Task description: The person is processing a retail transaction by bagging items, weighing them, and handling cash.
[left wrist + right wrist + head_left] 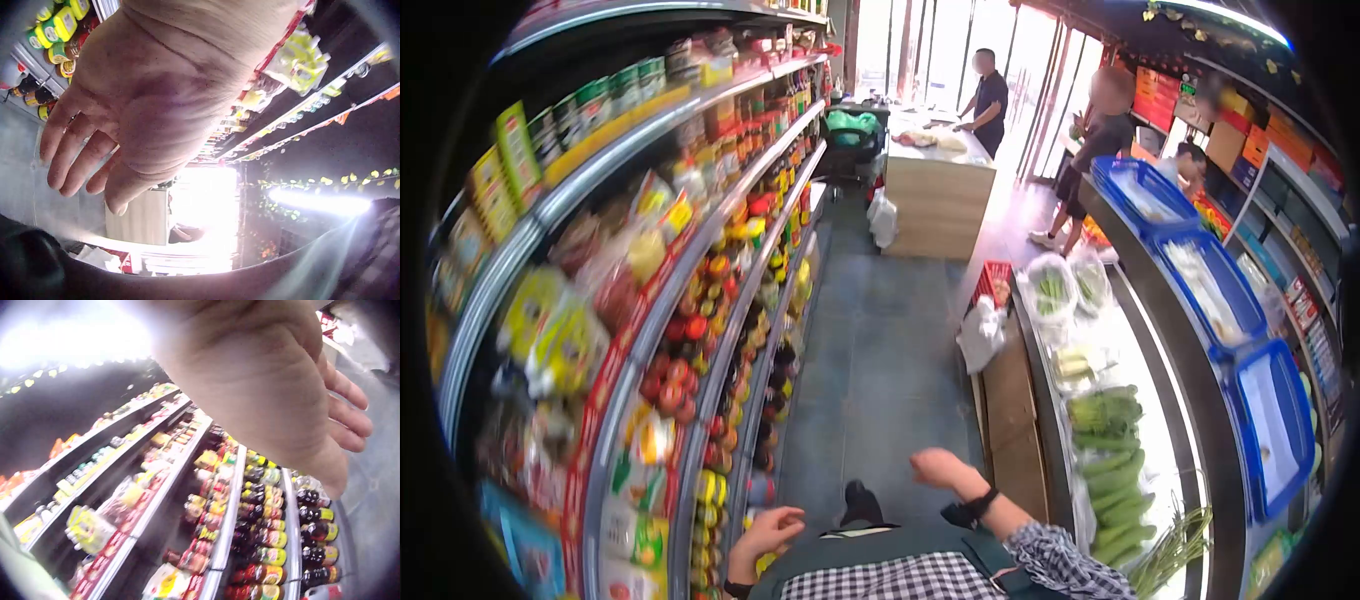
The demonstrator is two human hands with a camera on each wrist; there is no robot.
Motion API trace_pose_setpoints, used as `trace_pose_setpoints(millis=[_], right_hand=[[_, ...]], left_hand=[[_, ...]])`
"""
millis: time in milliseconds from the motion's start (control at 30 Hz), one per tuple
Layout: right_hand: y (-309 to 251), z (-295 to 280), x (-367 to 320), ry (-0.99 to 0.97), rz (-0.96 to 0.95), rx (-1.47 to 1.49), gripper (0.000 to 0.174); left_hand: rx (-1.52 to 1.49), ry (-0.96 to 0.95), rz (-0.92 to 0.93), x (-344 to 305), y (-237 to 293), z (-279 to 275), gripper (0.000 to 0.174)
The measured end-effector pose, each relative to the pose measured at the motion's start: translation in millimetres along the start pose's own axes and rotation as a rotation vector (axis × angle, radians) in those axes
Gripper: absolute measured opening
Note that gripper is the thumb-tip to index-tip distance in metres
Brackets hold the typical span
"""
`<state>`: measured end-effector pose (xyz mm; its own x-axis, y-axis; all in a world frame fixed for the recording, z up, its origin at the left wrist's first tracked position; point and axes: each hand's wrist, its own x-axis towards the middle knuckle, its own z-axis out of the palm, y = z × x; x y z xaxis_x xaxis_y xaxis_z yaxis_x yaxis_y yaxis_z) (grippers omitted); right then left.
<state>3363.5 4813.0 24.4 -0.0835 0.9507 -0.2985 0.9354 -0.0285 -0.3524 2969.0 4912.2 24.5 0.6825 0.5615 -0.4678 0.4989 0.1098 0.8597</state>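
Note:
My left hand [768, 532] hangs beside the lower left shelves, near the packets and jars, and holds nothing. In the left wrist view the palm of the left hand [156, 100] shows, with relaxed, slightly bent fingers. Out over the grey aisle floor [870, 360] is my right hand [945, 468], a dark band on its wrist. The right wrist view shows the right hand [262, 394] empty too, its fingers loosely bent. Beyond it in that view are rows of sauce bottles [265, 556].
Stocked shelves [690, 300] line the left. On the right, a produce counter [1155, 440] holds green vegetables [1115, 500], with blue trays [1270, 420] above. Ahead stands a wooden counter [935, 205] with a person [990, 105] behind it. Another person [1100, 140] stands at the right.

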Motion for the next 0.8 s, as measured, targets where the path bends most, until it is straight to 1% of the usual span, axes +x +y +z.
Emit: trace_pose_setpoints(millis=[33, 67, 133, 200, 233, 267, 300, 333, 367, 400, 433, 467, 500, 533, 567, 600, 633, 667, 700, 733, 767, 800], right_hand=[[27, -14, 18, -0.072, 0.075, -0.017, 0.034], [51, -23, 25, -0.103, 0.095, -0.015, 0.034], [86, -47, 43, -0.302, 0.156, 0.000, 0.037], [128, -70, 58, -0.266, 0.213, 0.105, 0.043], [148, -83, 64, -0.199, 0.249, 0.118, 0.042], [167, -92, 75, -0.195, 0.346, 0.116, 0.041], [192, -97, 90, -0.182, 0.393, 0.116, 0.041], [214, -106, 103, -0.169, 0.438, 0.111, 0.042], [241, -110, 125, -0.166, 0.436, 0.115, 0.042], [267, -115, 147, -0.224, 0.426, 0.098, 0.039], [291, -129, 167, -0.283, 0.416, 0.076, 0.037], [313, -139, 191, -0.293, 0.414, 0.078, 0.037], [340, -158, 227, -0.261, 0.408, 0.097, 0.035], [364, -188, 264, -0.225, 0.398, 0.118, 0.033], [393, -209, 304, -0.167, 0.308, 0.014, 0.030], [419, -232, 350, -0.014, 0.276, 0.044, 0.029], [433, -277, 395, 0.016, 0.223, 0.045, 0.028], [437, -326, 434, 0.214, 0.148, 0.051, 0.026], [446, -364, 480, 0.227, 0.113, -0.011, 0.026], [453, -401, 525, 0.329, 0.052, 0.046, 0.028], [451, -442, 566, 0.334, 0.007, 0.040, 0.029], [454, -469, 608, 0.363, -0.042, 0.089, 0.029]], left_hand=[[0.071, -0.014, 0.115, 41, 6, -19, 0.038], [0.189, -0.027, 0.135, 83, 27, -38, 0.039], [0.231, -0.029, 0.233, 142, 130, -73, 0.039], [0.292, -0.058, 0.336, 215, 202, -106, 0.039], [0.305, -0.063, 0.339, 247, 240, -122, 0.039], [0.337, -0.086, 0.399, 281, 272, -133, 0.039], [0.366, -0.110, 0.458, 319, 300, -144, 0.038], [0.373, -0.109, 0.463, 349, 331, -153, 0.038], [0.420, -0.138, 0.510, 383, 351, -158, 0.038], [0.464, -0.169, 0.552, 415, 363, -163, 0.037], [0.428, -0.182, 0.515, 448, 375, -169, 0.039], [0.422, -0.182, 0.505, 478, 372, -171, 0.039], [0.438, -0.212, 0.499, 511, 370, -175, 0.040], [0.461, -0.238, 0.491, 535, 382, -185, 0.042], [0.420, -0.274, 0.321, 551, 396, -193, 0.045], [0.440, -0.302, 0.291, 570, 404, -205, 0.046], [0.413, -0.304, 0.285, 587, 412, -221, 0.047], [0.380, -0.308, 0.289, 603, 425, -235, 0.047], [0.281, -0.247, 0.235, 620, 428, -248, 0.046], [0.179, -0.186, 0.185, 642, 430, -266, 0.046], [0.181, -0.108, 0.133, 661, 437, -284, 0.045], [0.144, -0.005, 0.149, 684, 430, -298, 0.044]])
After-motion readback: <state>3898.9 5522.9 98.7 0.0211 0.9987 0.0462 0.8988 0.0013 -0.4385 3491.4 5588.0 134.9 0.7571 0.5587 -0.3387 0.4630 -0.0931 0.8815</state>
